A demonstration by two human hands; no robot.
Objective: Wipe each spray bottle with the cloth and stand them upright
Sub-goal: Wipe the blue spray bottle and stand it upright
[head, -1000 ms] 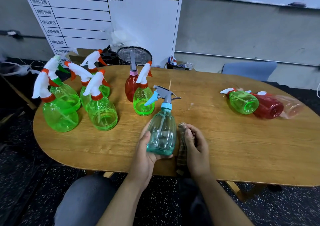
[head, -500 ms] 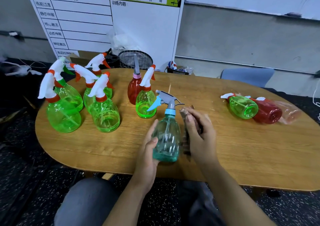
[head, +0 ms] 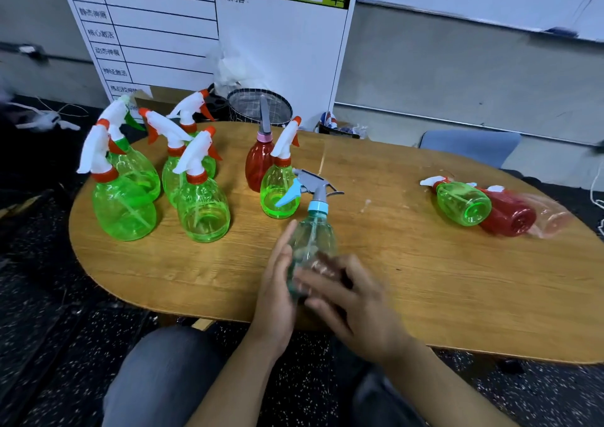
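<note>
Right hand (head: pixel 356 299) moved from beside the teal bottle (head: pixel 313 240) across its lower front, blurred, fingers spread over the body; cloth no longer visible; left hand (head: pixel 277 283) slid up its left side, fingers straighter.

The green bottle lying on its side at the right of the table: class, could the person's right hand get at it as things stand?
Probably yes. The table between the right hand and the lying green bottle is bare, but that hand is busy on the teal bottle.
</note>
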